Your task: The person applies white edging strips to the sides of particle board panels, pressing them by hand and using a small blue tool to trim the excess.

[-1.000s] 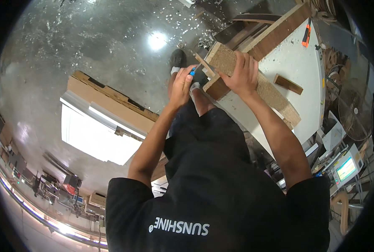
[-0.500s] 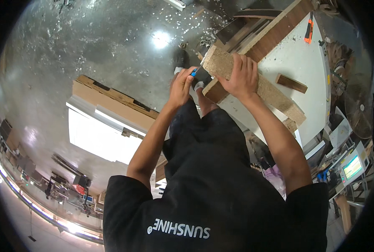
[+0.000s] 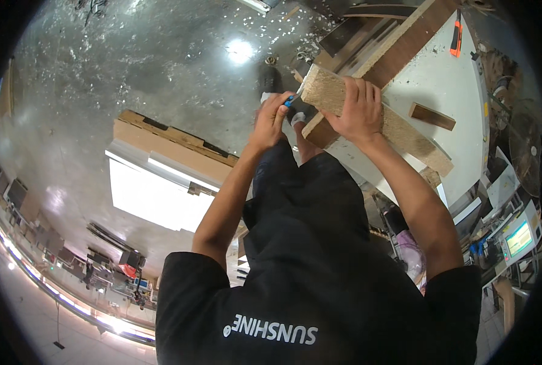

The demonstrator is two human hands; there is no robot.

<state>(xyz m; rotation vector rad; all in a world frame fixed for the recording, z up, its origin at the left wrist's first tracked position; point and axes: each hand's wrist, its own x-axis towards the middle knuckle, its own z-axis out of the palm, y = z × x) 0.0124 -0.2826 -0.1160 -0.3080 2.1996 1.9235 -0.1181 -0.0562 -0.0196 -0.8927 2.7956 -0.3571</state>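
My left hand (image 3: 271, 118) is closed around a blue-handled tool (image 3: 289, 101) with a thin blade, probably a knife. The blade lies at the near-left end of a thick strip of particle board (image 3: 409, 135); whether it cuts into the edge cannot be made out. My right hand (image 3: 359, 114) grips this strip from above, fingers over its far side and thumb on the near side. The strip slants across a white-topped table (image 3: 429, 76) and over a brown-faced board (image 3: 398, 53), its left end jutting toward my left hand.
An orange-and-black utility knife (image 3: 456, 39) lies at the table's far right. A short wood block (image 3: 432, 116) rests beside the strip. Flat panels (image 3: 155, 190) are stacked to my left. White scraps litter the concrete floor (image 3: 179, 67). At right stand a lit screen (image 3: 517, 239) and a fan (image 3: 526, 149).
The whole view has shifted slightly, so things sit a little farther right. Both hands keep their holds on the blue-handled tool and the particle board strip.
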